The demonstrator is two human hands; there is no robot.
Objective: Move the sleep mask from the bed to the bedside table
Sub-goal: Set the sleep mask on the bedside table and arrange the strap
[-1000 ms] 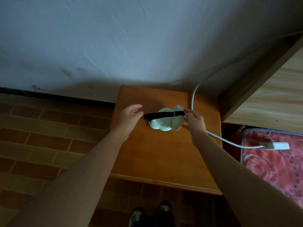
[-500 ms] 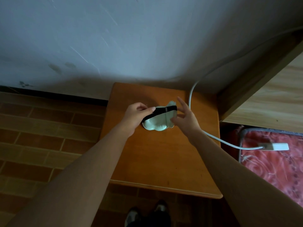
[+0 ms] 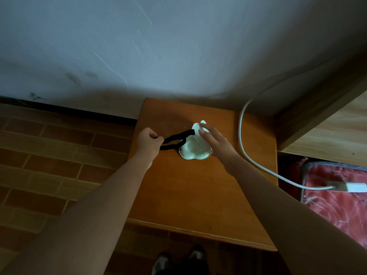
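I see the bedside table (image 3: 198,195) standing against the wall, with the red-covered bed (image 3: 337,195) off its right edge. A white cable (image 3: 243,135) runs down along the table's right edge toward the bed. The sleep mask (image 3: 193,150), pale green, sits on the table near its far edge, partly lifted. My right hand (image 3: 216,142) lies across its right side, fingers spread and loose. My left hand (image 3: 148,140) is clenched on the mask's black strap (image 3: 174,140), stretched toward the table's left edge.
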